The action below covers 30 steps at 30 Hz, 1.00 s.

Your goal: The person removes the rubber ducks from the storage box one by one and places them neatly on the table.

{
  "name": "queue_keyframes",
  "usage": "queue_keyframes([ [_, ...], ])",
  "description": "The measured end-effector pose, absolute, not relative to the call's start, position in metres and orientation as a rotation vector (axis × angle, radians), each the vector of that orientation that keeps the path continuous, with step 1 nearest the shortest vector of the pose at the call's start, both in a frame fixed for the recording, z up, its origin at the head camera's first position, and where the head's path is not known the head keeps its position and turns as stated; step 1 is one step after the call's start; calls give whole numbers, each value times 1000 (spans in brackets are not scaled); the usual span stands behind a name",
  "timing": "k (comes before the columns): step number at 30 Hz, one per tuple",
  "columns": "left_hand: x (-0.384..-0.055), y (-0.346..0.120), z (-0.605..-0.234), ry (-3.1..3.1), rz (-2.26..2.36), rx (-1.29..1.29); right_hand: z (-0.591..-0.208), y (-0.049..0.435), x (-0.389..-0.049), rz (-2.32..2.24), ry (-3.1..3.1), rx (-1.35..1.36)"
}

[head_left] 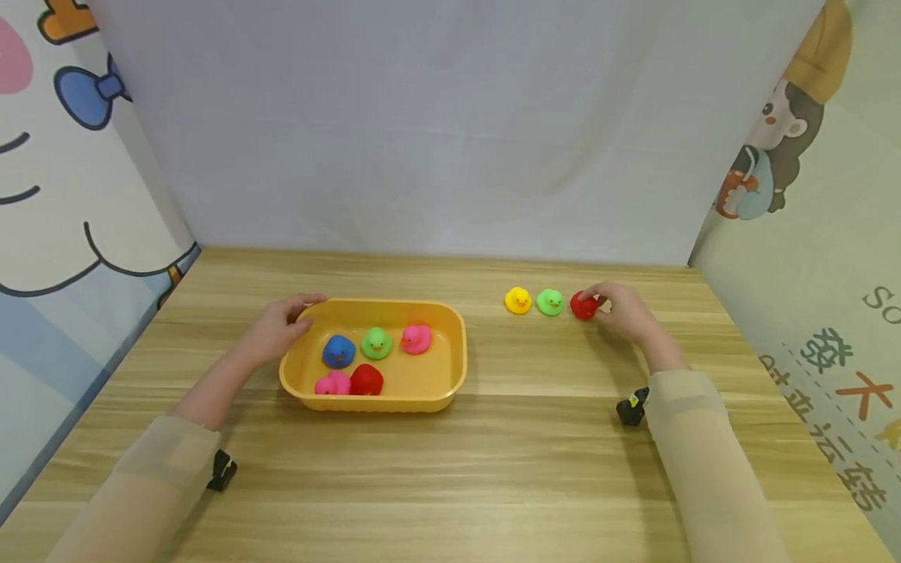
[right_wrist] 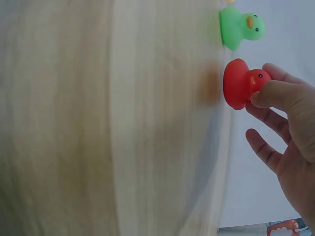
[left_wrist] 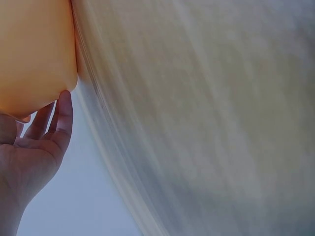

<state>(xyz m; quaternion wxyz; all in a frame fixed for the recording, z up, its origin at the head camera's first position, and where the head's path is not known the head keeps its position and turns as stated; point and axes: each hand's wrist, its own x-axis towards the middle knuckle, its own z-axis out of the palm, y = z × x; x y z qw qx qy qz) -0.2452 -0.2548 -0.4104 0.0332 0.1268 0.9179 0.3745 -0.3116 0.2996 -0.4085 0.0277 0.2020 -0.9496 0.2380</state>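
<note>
Nearest, a black block [head_left: 631,410] by the right sleeve [head_left: 711,461] bears a yellow-and-white mark too small to read, while at 11 o'clock the left hand [head_left: 273,330] curls its parted thumb and fingers about the end of an orange-yellow tub [head_left: 380,403] holding five toy ducks [head_left: 377,344]. At 1 o'clock the right hand [head_left: 625,313] pinches a red duck [head_left: 581,308] between thumb and forefinger, the others spread, just beside a green duck [head_left: 550,303], then a yellow duck [head_left: 518,302]. Farther off, toward 2 o'clock, the wall panel [head_left: 831,274] reads “So”, cut off, “發”, “大” and, slantwise, “时来运转”.
</note>
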Motion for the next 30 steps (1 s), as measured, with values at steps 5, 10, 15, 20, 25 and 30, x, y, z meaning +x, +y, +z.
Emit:
queue_keyframes([
  [5, -244, -254, -411, 2825, 1152, 400, -411, 301, -309, 744, -2926, 614],
  [10, -245, -255, -412, 2810, 1170, 390, -410, 300, -309, 723, -2937, 597],
  [15, -245, -255, -412, 2809, 1176, 394, -410, 298, -310, 717, -2970, 566],
  [20, -245, -256, -412, 2798, 1183, 388, -411, 297, -311, 732, -2974, 552],
  [25, -245, -256, -411, 2798, 1177, 385, -411, 297, -312, 732, -2982, 552],
  [30, -246, -256, -411, 2803, 1174, 381, -408, 297, -311, 754, -2990, 515],
])
